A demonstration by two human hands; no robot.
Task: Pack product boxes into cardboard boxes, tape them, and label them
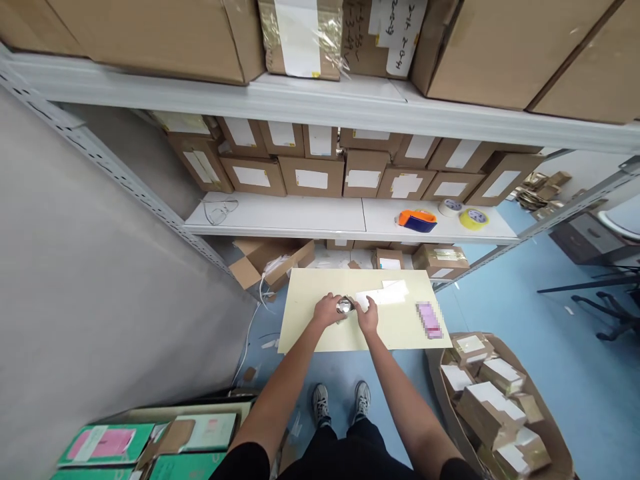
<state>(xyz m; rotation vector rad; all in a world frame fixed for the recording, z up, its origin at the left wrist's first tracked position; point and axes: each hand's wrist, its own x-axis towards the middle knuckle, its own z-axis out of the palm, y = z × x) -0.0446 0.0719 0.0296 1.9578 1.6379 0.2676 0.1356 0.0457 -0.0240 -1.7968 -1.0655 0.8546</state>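
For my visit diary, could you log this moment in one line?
Left hand: holding rounded silvery object; right hand: at opposite side; beneath: pale yellow rectangular board; nearby: flat white slips

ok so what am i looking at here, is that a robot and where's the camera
No robot here: you see a person's bare left hand and right hand. The single picture comes from a camera worn on their head, looking forward and down. The left hand holds a small, shiny object, too small to identify, with the right fingers at its other side. Below is a pale yellow board bearing white paper and a blurred pink item. Boxes fill shelves beyond.
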